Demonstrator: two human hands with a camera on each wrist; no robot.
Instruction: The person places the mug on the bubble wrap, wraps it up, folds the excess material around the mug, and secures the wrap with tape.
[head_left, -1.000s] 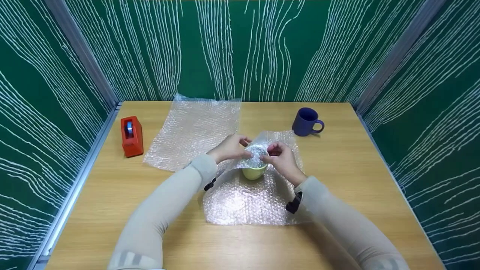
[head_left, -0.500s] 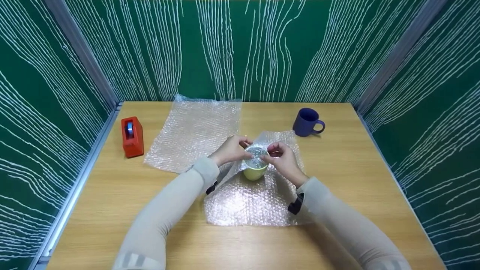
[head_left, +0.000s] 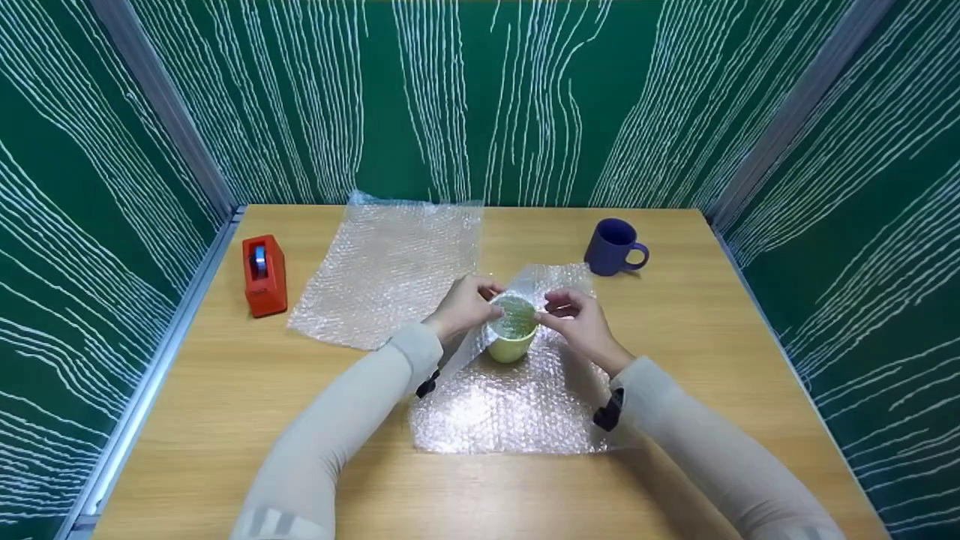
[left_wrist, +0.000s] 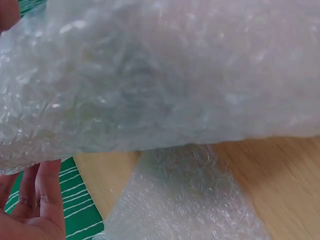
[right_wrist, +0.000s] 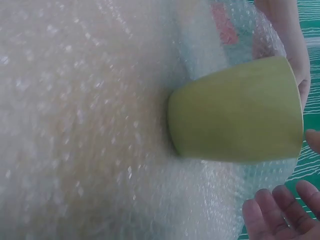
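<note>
A yellow-green cup (head_left: pixel 510 351) stands upright on a sheet of bubble wrap (head_left: pixel 510 420). The sheet's left part is raised against the cup, and my left hand (head_left: pixel 463 306) pinches it beside the rim. In the left wrist view the raised bubble wrap (left_wrist: pixel 150 80) lies between thumb and fingers and hides the cup. My right hand (head_left: pixel 581 326) is at the rim's right side, its thumb close to the edge. The right wrist view shows that hand (right_wrist: pixel 285 212) with thumb and fingers apart, nothing between them, near the cup (right_wrist: pixel 235 115).
A second bubble wrap sheet (head_left: pixel 405 262) lies flat at the back left. Beyond it on the left stands a red tape dispenser (head_left: pixel 265 277). A dark blue mug (head_left: pixel 611 247) is at the back right. Green walls (head_left: pixel 420 97) enclose the wooden table (head_left: pixel 225 420).
My right hand has let go of the bubble wrap and moved slightly right. The wrap over the cup's mouth has drawn back left, baring more of the inside. My left hand has barely shifted.
</note>
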